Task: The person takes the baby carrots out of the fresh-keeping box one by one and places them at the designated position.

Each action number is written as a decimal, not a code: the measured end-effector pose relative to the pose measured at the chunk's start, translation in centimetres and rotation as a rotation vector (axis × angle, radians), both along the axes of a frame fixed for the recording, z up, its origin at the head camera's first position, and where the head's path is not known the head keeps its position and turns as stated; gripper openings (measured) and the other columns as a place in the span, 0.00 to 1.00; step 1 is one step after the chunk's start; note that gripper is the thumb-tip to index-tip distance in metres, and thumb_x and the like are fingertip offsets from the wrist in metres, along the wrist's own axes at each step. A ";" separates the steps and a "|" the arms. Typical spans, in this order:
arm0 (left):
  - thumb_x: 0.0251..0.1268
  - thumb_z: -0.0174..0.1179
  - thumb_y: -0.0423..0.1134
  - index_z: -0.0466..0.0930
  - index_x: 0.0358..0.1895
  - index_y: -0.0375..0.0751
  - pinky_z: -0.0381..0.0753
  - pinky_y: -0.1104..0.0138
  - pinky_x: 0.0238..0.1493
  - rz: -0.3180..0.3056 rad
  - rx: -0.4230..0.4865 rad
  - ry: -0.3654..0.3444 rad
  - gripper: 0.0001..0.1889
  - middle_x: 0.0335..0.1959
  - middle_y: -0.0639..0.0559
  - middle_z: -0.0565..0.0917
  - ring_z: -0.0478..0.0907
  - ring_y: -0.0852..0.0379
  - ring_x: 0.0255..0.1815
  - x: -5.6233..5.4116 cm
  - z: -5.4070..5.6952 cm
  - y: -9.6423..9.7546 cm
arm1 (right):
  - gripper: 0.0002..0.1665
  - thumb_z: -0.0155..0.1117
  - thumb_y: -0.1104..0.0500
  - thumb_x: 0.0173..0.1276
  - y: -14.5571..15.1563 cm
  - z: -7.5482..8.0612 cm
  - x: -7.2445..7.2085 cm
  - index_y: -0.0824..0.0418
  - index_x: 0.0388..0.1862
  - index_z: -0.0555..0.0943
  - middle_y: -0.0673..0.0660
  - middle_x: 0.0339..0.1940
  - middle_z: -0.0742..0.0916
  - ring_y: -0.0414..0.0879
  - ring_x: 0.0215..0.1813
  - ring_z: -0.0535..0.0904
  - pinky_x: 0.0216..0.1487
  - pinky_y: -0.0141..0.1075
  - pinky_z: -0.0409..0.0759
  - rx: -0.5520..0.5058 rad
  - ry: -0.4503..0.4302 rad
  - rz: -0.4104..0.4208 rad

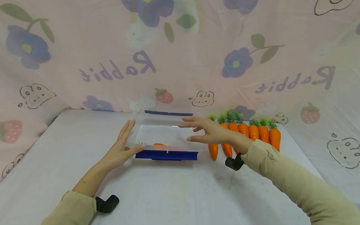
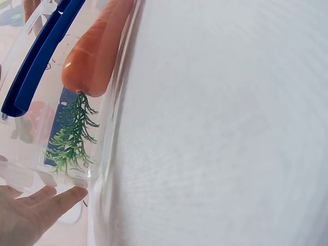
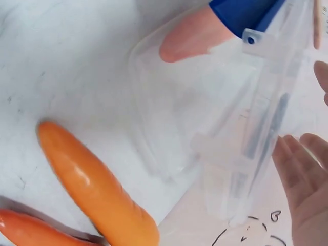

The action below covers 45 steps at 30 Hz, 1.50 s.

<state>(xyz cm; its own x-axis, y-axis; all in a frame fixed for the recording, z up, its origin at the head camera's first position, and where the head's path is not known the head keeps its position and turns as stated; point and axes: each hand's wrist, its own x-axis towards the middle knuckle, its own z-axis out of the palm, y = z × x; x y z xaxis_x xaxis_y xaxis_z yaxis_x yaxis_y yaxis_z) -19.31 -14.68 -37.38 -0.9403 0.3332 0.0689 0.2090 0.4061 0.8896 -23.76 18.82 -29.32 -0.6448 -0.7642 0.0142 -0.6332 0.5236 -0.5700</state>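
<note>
A clear plastic box with blue latches on its front and back sides stands uncovered on the table. One orange toy carrot with a green leafy top lies inside along the front wall; in the head view only a bit of it shows through. My left hand touches the box's left end, its fingers stretched along that side and the thumb at the front corner. Over the box's right end, my right hand reaches with fingers extended and holds nothing; in the right wrist view its fingers are beside the clear rim.
Several orange toy carrots lie in a row right of the box, leafy tops toward the back, partly behind my right forearm. A white cloth covers the table. A printed curtain hangs behind and at the sides.
</note>
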 end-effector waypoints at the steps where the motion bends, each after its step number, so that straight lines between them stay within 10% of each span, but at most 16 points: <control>1: 0.65 0.62 0.48 0.32 0.77 0.66 0.67 0.39 0.61 0.001 -0.001 0.000 0.49 0.78 0.51 0.27 0.36 0.33 0.77 0.0 0.0 0.0 | 0.31 0.63 0.56 0.68 -0.1 0.0 0.0 0.54 0.70 0.70 0.58 0.75 0.64 0.55 0.73 0.63 0.60 0.45 0.77 0.019 0.000 0.013; 25: 0.64 0.62 0.48 0.34 0.77 0.65 0.65 0.38 0.62 0.012 0.006 0.000 0.49 0.78 0.50 0.28 0.36 0.35 0.77 -0.3 -0.2 0.0 | 0.31 0.63 0.62 0.66 -5.7 0.0 -2.3 0.54 0.69 0.71 0.58 0.72 0.71 0.54 0.75 0.59 0.60 0.46 0.77 0.302 -0.147 0.154; 45: 0.64 0.62 0.50 0.34 0.76 0.69 0.62 0.36 0.63 0.003 0.034 -0.015 0.49 0.78 0.54 0.27 0.34 0.37 0.77 -0.5 -0.4 0.0 | 0.37 0.54 0.69 0.67 -10.2 -1.6 -3.2 0.53 0.75 0.62 0.54 0.72 0.70 0.53 0.60 0.77 0.64 0.42 0.73 0.574 -0.086 0.181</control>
<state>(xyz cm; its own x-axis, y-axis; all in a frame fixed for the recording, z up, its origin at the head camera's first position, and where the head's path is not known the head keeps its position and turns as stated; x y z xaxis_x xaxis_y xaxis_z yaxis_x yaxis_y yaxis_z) -19.82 -14.71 -37.77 -0.9423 0.3282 0.0659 0.1944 0.3763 0.9059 -26.91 8.57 -30.89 -0.4841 -0.7321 -0.4793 -0.7051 0.6507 -0.2817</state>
